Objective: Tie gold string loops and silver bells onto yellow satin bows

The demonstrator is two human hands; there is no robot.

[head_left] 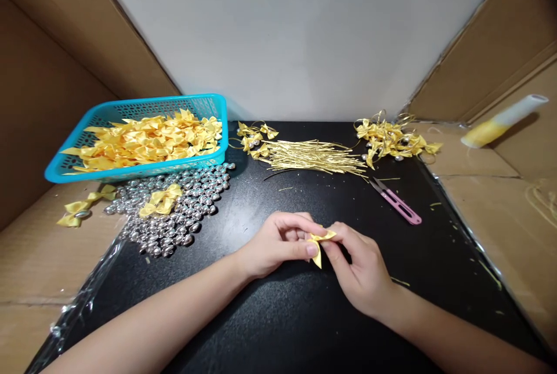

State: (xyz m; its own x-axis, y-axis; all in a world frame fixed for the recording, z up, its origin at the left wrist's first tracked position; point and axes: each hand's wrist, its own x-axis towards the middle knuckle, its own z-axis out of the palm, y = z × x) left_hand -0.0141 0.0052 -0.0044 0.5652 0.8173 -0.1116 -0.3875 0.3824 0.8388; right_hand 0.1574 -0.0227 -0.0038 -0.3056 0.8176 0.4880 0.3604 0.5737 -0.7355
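Between my two hands, over the middle of the black table top, is a yellow ribbon bow (317, 252). My left hand (287, 243) pinches it between thumb and fingers, one pointed ribbon end hanging down below the thumb. The fingertips of my right hand (359, 267) close on the bow's other end from the right side. Whatever lies behind the fingers is hidden. Beyond the hands lies a pile of gold twist ties (315, 158). A pink thread snipper (398, 203) rests to the right of that pile.
A turquoise basket (224, 113) of yellow bows stands at the back left. Silver beads (169, 235) spread before it, with loose bows (161, 200) on top. Bows with ties and beads (391, 139) are heaped back right. Cardboard walls (491, 37) flank the table; a yellow-white tube (505, 122) is at right.
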